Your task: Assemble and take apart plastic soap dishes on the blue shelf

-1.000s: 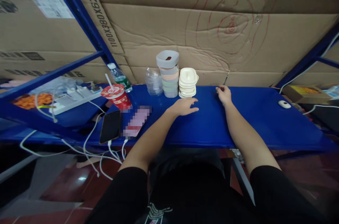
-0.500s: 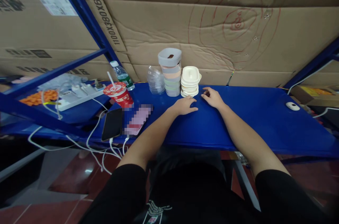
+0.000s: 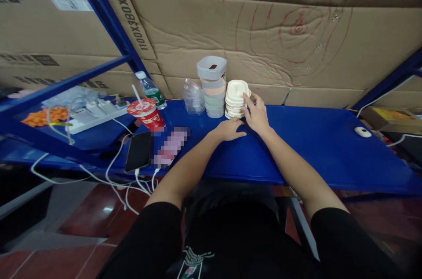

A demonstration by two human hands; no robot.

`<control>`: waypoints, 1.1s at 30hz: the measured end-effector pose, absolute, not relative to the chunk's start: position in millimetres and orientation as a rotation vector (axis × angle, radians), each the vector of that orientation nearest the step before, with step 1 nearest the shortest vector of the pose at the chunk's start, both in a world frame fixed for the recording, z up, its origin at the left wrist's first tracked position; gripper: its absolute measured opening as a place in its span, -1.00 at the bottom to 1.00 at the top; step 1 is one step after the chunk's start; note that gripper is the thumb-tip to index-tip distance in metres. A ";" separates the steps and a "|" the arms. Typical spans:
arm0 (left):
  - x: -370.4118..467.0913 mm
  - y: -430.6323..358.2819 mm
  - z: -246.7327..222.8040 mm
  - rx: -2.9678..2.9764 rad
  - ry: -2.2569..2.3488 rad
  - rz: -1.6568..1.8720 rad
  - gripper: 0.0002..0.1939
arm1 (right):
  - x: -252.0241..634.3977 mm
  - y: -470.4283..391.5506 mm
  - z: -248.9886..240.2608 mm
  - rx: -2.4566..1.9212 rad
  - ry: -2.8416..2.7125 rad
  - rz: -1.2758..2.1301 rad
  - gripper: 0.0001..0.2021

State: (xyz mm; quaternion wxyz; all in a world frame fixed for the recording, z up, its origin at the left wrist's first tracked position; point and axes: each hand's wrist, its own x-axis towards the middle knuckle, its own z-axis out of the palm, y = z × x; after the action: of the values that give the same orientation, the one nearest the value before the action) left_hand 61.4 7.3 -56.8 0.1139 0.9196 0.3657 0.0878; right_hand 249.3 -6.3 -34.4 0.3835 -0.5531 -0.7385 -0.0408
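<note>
Right hand point(image 3: 257, 115) at stacked cream square plastic lids point(image 3: 235, 97);
pinch unclear; left hand point(image 3: 228, 130) spread nearby; brown cardboard point(image 3: 184, 23) reads "1100X380X62"

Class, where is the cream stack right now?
In the head view, the cream stack stands toward the back of the blue table, just right of the tall container stack, with the right hand at its right side.

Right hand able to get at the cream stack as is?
Looks like yes: the right hand has its fingers at the right side of the cream stack, and nothing visible blocks that side.
</note>
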 end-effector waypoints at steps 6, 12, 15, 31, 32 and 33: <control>62.3 6.3 -56.1 2.701 1.075 0.250 -0.34 | 249.0 0.3 -39.0 -1.321 -1.791 -0.057 -0.60; 59.9 7.6 -57.6 2.699 1.072 0.259 -0.33 | 257.7 -8.2 -31.6 -1.352 -1.722 -0.150 -0.66; 56.9 8.2 -54.8 2.677 1.055 0.318 -0.35 | 272.3 -20.7 -18.8 -1.504 -1.684 -0.260 -0.67; 33.0 17.3 -2.1 2.293 1.469 1.864 -0.48 | 267.3 -42.6 -8.6 -1.630 -2.058 0.302 -0.68; 29.8 20.8 9.2 2.202 1.572 1.921 -0.41 | 265.4 -42.7 -9.5 -1.596 -2.037 0.278 -0.67; 26.7 24.0 21.4 2.129 1.659 1.940 -0.33 | 264.3 -42.4 -11.2 -1.563 -2.071 0.261 -0.66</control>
State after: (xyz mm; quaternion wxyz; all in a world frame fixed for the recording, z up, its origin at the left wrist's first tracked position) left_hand 26.7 24.0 21.4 -0.0908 0.6379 0.4971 0.5812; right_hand 264.3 -42.4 -11.2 0.2638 -0.5782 -0.7660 0.0964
